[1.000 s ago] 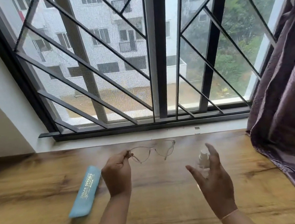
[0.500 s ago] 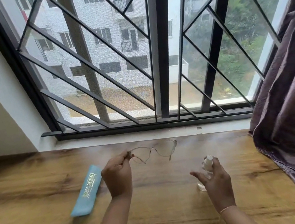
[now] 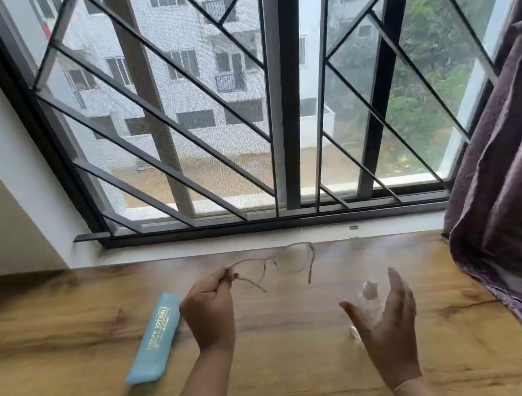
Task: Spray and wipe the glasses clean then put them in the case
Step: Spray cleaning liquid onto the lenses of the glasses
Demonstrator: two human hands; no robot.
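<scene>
My left hand (image 3: 207, 310) pinches the left temple hinge of thin clear-framed glasses (image 3: 292, 258) and holds them just above the wooden table (image 3: 68, 333), lenses toward the window. A small clear spray bottle (image 3: 369, 290) stands on the table to the right. My right hand (image 3: 387, 321) is around its near side, blurred, with thumb and fingers spread apart and not closed on it. A flat blue glasses case (image 3: 155, 340) with gold lettering lies on the table just left of my left hand.
A purple curtain (image 3: 520, 189) hangs at the right and drapes onto the table's right end. A barred window (image 3: 276, 109) with a white sill runs along the table's far edge. A white wall closes the left side.
Half a second ago my right hand was closed around the spray bottle; now its fingers are spread and off it. The bottle stays in place. The glasses remain held in my left hand.
</scene>
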